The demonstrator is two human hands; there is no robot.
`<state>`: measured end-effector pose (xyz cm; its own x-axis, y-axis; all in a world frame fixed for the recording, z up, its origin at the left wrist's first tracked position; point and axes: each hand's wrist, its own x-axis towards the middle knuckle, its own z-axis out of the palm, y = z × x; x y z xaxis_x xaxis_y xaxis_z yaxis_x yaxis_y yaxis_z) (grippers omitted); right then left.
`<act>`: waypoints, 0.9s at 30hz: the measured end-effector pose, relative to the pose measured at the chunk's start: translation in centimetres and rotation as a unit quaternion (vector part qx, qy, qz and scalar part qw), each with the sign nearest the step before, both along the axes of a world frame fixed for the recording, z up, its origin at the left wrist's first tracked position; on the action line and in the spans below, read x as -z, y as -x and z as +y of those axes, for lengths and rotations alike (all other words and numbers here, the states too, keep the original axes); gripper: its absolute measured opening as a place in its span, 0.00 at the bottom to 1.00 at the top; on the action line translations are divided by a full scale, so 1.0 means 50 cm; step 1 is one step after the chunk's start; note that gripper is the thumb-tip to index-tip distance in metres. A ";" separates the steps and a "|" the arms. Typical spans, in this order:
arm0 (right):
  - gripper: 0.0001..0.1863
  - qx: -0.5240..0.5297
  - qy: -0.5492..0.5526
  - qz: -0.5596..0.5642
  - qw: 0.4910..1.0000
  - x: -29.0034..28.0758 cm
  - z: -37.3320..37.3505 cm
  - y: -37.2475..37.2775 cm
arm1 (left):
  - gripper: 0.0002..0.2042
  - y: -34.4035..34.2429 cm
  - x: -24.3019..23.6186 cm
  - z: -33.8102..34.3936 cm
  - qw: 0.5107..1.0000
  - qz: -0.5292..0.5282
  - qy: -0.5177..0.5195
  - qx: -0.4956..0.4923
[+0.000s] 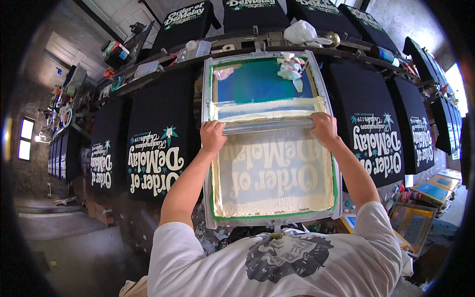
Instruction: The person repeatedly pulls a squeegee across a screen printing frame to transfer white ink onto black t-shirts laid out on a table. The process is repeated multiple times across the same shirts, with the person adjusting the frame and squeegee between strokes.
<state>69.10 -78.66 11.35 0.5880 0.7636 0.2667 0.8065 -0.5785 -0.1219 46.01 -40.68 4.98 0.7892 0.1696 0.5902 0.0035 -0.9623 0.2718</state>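
Note:
In front of me lies a screen-printing frame with green tape along its inner edges. My left hand is closed round the left end of a long grey squeegee, and my right hand grips its right end. The squeegee lies across the mesh, a little above the middle. Cream ink is banked along the near edge, with more smeared beyond the squeegee. Through the mesh between my arms, large lettering shows faintly. Crumpled tissue and a smaller pinkish wad rest on the blue-green far part.
Black printed shirts lie on boards at both sides, with others in a far row. Between the rows, a shelf holds a white plastic bag and a tape roll. More framed screens lean at the lower right.

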 end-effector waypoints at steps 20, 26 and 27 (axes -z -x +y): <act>0.10 0.064 0.208 0.077 0.973 -0.073 0.008 0.002 | 0.06 0.028 -0.014 -0.027 0.993 0.093 0.010 -0.065; 0.08 0.039 0.143 0.123 0.981 -0.085 -0.170 0.270 | 0.11 0.303 -0.043 -0.188 0.997 0.066 0.011 -0.039; 0.08 0.037 0.123 0.115 0.985 -0.079 -0.203 0.326 | 0.11 0.353 -0.048 -0.218 0.997 0.067 0.028 -0.039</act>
